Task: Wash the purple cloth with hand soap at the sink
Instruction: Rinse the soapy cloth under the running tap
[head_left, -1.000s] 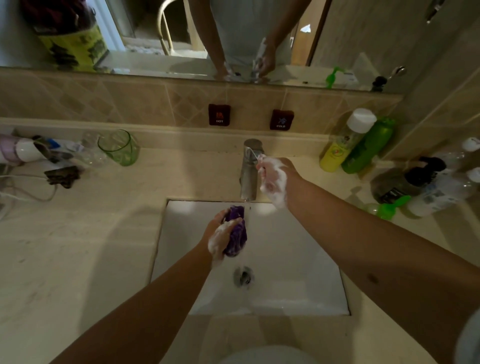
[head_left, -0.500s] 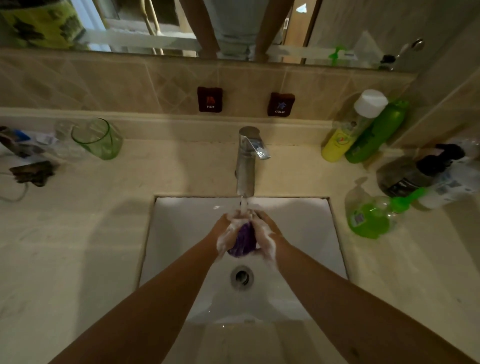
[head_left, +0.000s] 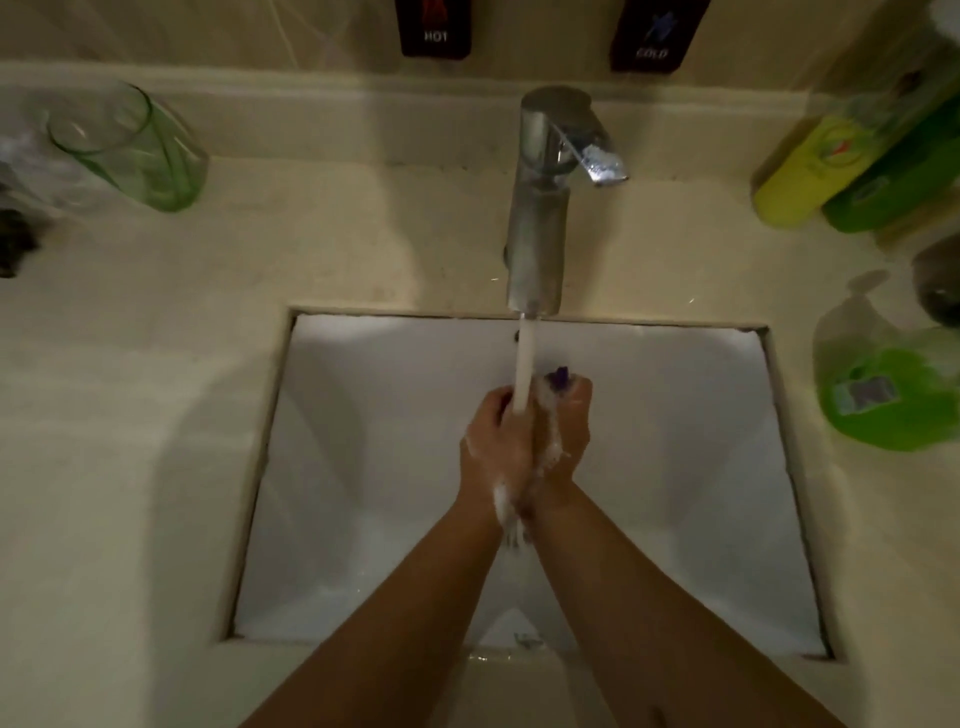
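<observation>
purple cloth (head_left: 561, 375), small tip showing, bunched between two soapy clasped hands, over white sink (head_left: 363, 467), beside running water

Dim light, beige tiled wall (head_left: 260, 31), beige marble countertop (head_left: 130, 415)

The purple cloth (head_left: 561, 375) was held pressed between the left hand (head_left: 497, 447) and the right hand (head_left: 563, 431) over the white sink (head_left: 363, 467). Water (head_left: 525, 364) from the faucet (head_left: 540, 208) was seen striking the soapy hands; only a tip of cloth was visible.
</observation>
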